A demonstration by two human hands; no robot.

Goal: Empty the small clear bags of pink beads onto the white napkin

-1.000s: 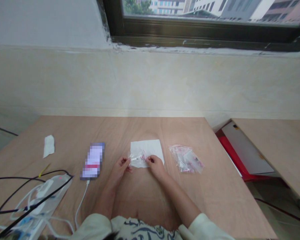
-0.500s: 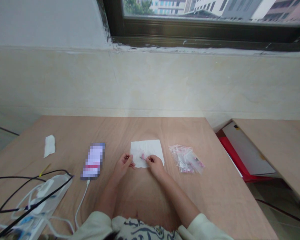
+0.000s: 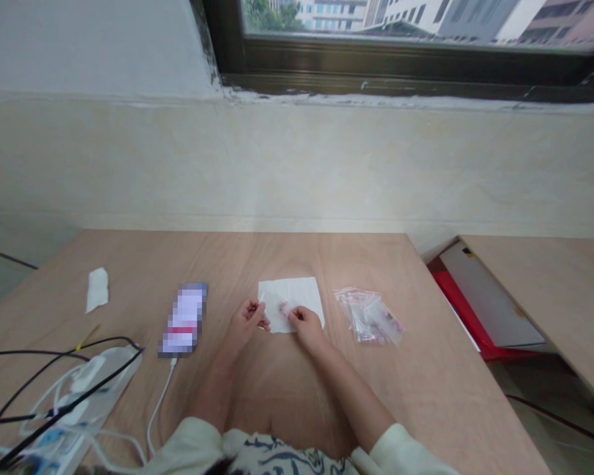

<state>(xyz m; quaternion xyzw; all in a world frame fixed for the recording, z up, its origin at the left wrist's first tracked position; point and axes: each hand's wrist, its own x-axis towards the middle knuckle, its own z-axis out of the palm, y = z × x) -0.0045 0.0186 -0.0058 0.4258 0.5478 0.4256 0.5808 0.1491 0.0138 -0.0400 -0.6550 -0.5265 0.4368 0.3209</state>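
Note:
A small clear plastic bag with pink markings (image 3: 284, 308) is pinched between the thumb and fingers of my right hand (image 3: 307, 324). It is held over a white paper sheet (image 3: 299, 289) lying on the desk. My left hand (image 3: 248, 318) is closed in a pinch at the sheet's left edge. Whatever its fingertips hold is too small and see-through to make out. Right of the sheet, several clear zip bags with pink strips (image 3: 369, 315) lie in a loose pile, apart from both hands.
A phone (image 3: 184, 320) on a white charging cable lies to the left, with a white paper scrap (image 3: 98, 289) farther left. A white power strip (image 3: 96, 389) with tangled cables fills the near left corner. Beyond the desk's right edge is a red item (image 3: 455, 310).
The clear bag was stretched between both hands; now its pink part shows bunched at my right fingertips. My left hand has shifted slightly right and up; my right hand has barely moved.

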